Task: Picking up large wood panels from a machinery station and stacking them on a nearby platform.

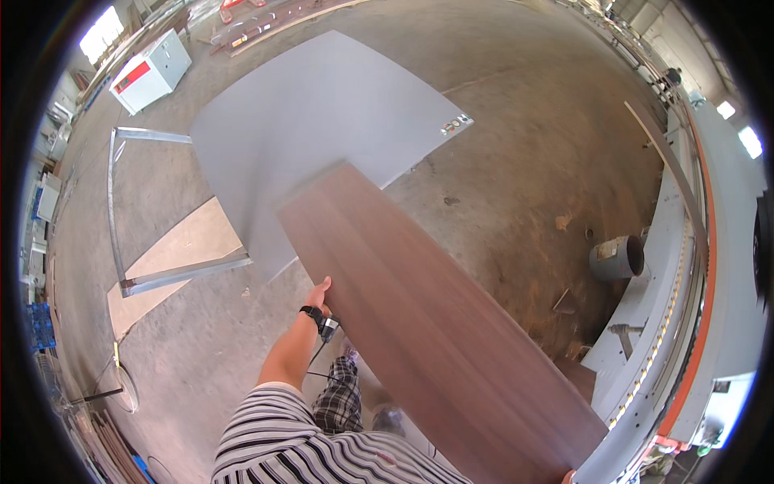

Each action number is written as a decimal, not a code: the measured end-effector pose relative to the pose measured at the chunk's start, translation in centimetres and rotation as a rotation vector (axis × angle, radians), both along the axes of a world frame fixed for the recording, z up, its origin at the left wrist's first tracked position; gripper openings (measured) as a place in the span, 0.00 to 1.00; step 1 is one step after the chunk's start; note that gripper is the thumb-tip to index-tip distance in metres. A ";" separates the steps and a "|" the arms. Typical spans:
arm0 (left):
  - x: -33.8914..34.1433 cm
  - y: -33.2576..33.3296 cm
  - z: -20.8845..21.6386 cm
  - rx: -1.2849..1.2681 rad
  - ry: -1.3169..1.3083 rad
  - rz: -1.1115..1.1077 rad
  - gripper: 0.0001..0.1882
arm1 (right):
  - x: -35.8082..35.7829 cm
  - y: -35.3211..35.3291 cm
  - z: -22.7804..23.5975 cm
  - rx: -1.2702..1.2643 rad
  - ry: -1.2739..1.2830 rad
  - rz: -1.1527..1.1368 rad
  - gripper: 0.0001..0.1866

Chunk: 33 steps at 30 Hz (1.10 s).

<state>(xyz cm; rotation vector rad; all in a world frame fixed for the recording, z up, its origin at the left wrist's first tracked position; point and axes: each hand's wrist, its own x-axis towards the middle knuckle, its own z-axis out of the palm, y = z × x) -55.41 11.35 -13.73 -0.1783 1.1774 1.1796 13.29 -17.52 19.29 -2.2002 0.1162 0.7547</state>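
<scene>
A long brown wood-grain board [427,323] slants across the middle, from the far centre down to the near right. My left hand [320,294] grips its left edge, thumb along the rim and the other fingers mostly hidden. On that wrist is a dark band with a small device and a cable. At the near right end, only the fingertips of my right hand [569,477] show, closed on the board's edge. Below the board's far end lies a large grey sheet [298,105] on the floor.
To the left lie a metal frame [111,210] and a tan sheet [189,242]. A white cabinet [153,73] stands far left. Along the right runs a long machine [693,323] with an orange strip. Beside it are a grey bucket [617,258] and a hammer [625,339].
</scene>
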 end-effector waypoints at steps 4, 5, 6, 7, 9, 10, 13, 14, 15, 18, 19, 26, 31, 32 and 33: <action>-5.1 2.9 -3.3 0.054 -0.008 0.022 0.23 | -5.3 6.7 -1.7 0.023 0.015 0.180 0.29; -5.2 3.0 -2.6 0.042 -0.021 0.027 0.23 | -6.5 7.5 -1.9 0.024 0.021 0.228 0.28; -4.8 3.1 -1.7 0.117 -0.065 0.056 0.23 | -7.7 8.3 -1.9 0.025 0.031 0.277 0.27; -4.4 3.3 0.3 0.197 -0.100 0.088 0.22 | -9.2 9.4 -1.7 0.032 0.048 0.328 0.26; -1.1 2.3 5.7 0.204 -0.153 0.092 0.20 | -14.3 14.7 -0.2 -0.307 -0.171 0.887 0.25; 1.1 1.6 9.2 0.241 -0.177 0.050 0.19 | -15.4 16.3 -0.7 -0.364 -0.302 1.223 0.25; 4.5 -3.6 11.3 0.329 -0.296 -0.349 0.17 | -18.0 21.0 -7.0 0.140 0.381 0.719 0.07; 6.2 -5.0 13.6 0.392 -0.272 -0.444 0.18 | -20.8 23.0 -8.3 0.177 0.441 0.682 0.08; 7.8 -6.2 14.2 0.368 -0.304 -0.443 0.19 | -24.6 25.5 -8.3 0.170 0.456 0.713 0.10; 11.9 -7.9 14.2 0.165 -0.444 -0.438 0.27 | -30.0 29.4 -12.4 0.259 0.607 0.770 0.09; 11.4 -7.4 13.6 0.171 -0.438 -0.439 0.27 | -31.4 30.3 -13.9 0.319 0.665 0.777 0.06; 2.4 0.6 15.1 0.127 0.061 -0.200 0.23 | -43.2 38.6 -14.7 0.359 0.722 0.912 0.14; -3.8 3.3 15.5 0.214 0.066 -0.080 0.23 | -48.8 42.8 -13.9 0.324 0.751 1.071 0.13; -4.9 3.2 16.0 0.216 0.069 -0.082 0.23 | -49.6 42.7 -13.5 0.328 0.752 1.070 0.13; -5.9 2.8 16.8 0.222 0.082 -0.085 0.22 | -50.4 42.5 -12.8 0.327 0.798 1.105 0.13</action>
